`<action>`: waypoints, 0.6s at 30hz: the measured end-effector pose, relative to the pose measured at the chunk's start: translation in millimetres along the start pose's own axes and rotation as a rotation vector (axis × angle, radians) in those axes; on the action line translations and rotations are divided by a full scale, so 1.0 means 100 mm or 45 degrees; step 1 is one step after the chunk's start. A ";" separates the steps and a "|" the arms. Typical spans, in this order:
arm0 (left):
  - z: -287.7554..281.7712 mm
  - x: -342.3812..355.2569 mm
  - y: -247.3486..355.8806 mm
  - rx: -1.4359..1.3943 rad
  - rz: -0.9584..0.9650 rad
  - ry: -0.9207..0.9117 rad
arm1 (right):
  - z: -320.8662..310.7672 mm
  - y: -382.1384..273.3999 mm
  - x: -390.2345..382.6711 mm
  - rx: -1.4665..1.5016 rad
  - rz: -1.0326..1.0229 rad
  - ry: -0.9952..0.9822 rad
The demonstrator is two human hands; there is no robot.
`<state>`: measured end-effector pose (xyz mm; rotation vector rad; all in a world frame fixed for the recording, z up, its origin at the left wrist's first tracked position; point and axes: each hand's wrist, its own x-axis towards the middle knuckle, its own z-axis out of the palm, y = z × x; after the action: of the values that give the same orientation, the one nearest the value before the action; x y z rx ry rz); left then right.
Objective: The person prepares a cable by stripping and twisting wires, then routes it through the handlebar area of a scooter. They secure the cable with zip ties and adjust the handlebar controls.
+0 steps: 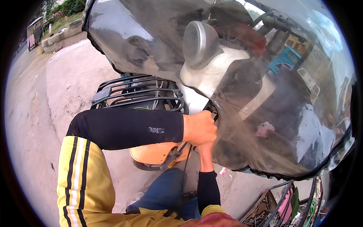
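Left hand (pixel 200 128) was closed into a fist; the grip of right hand (pixel 205 150) and any held item were hidden. Beside them, transparent windshield cover (pixel 236 145) was draped; edge work appeared unfinished.

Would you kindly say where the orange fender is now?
In the head view, the orange fender shows left of centre, below the left forearm's black sleeve.

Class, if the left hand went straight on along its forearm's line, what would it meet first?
The left hand, pointing to the picture's right, would probably meet the dusty transparent cover first, just beyond its knuckles; depth is unclear, so the two may be touching.
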<state>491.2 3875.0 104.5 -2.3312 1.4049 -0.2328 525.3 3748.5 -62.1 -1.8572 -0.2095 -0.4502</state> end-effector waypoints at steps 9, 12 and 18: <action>0.08 0.02 -0.10 -0.071 0.013 0.300 | -0.15 0.11 -0.18 0.196 -0.183 0.090; 0.04 0.05 -0.12 -0.053 -0.026 0.328 | -0.22 0.22 -0.39 0.232 -0.049 0.169; 0.00 0.09 -0.14 -0.055 -0.225 0.377 | -0.47 0.33 -0.26 0.448 0.064 0.108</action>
<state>507.2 3873.3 109.8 -2.5390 1.3424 -0.6272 503.8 3695.7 -89.1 -1.4930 -0.1721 -0.4266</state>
